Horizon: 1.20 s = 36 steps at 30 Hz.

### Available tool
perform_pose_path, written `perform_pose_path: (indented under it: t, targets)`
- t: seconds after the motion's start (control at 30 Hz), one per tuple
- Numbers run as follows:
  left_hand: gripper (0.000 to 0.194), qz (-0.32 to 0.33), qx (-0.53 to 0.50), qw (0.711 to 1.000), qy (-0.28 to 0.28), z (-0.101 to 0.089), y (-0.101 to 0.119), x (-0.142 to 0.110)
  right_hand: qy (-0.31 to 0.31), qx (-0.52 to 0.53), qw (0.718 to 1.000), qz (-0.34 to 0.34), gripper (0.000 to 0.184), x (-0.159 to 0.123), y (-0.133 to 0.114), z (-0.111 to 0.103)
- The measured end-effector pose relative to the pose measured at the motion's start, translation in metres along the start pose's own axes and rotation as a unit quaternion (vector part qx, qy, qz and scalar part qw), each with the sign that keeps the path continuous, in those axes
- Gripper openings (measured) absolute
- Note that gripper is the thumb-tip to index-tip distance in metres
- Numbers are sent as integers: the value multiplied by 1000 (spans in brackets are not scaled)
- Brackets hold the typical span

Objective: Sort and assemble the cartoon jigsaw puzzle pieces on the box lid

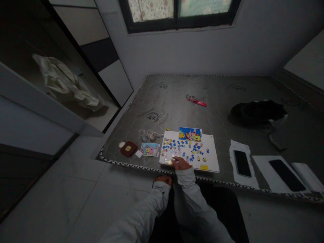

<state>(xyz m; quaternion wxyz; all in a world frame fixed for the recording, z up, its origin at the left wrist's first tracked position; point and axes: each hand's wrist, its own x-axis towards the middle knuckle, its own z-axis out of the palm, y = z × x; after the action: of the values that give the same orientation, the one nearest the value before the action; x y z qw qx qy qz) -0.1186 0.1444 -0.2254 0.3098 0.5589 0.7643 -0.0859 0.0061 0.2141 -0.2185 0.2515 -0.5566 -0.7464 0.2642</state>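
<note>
A white board (pixel 212 158) lies near the front edge of a grey mattress (pixel 215 101), covered with several loose blue and yellow puzzle pieces (pixel 184 146). My right hand (pixel 180 163) rests on the board's near left corner, fingers curled over small pieces (pixel 170 162); what it grips is too small to name. My left hand (pixel 165 180) sits low by the mattress edge, mostly hidden behind its grey sleeve. A cartoon picture card (pixel 190 134) lies at the board's far edge, and another cartoon card (pixel 150 149) lies left of the board.
A dark red round case (pixel 128 149) and white cables (pixel 157 130) lie left of the board. Two phones (pixel 242 163) (pixel 287 175) rest on white sheets at right. A black garment (pixel 258 111) and a red wrapper (pixel 196 100) lie farther back. A cupboard with crumpled cloth (pixel 64 82) stands left.
</note>
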Motion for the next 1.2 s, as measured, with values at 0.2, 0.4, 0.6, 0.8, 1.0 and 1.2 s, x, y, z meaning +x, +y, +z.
perform_pose_path:
  t: [0.2,0.4,0.6,0.8,1.0,1.2]
  targets:
    - [30,-18,-8,1000,-4,13,-5,6,133,13,986,97,58,-13,90,-71]
    - [30,-5,-3,1000,8,16,-5,7,136,20,978,158,51,-9,143,-104]
    - [32,-8,8,1000,17,18,-6,10,101,27,981,162,38,-6,146,-97]
    - [36,-20,19,999,19,24,-6,15,77,23,988,133,34,-13,139,-91]
    - [32,-13,20,1000,14,24,-8,16,100,-3,990,104,36,-9,144,-103]
    - [36,-3,11,1000,22,21,-8,12,91,-25,994,60,26,-2,152,-102]
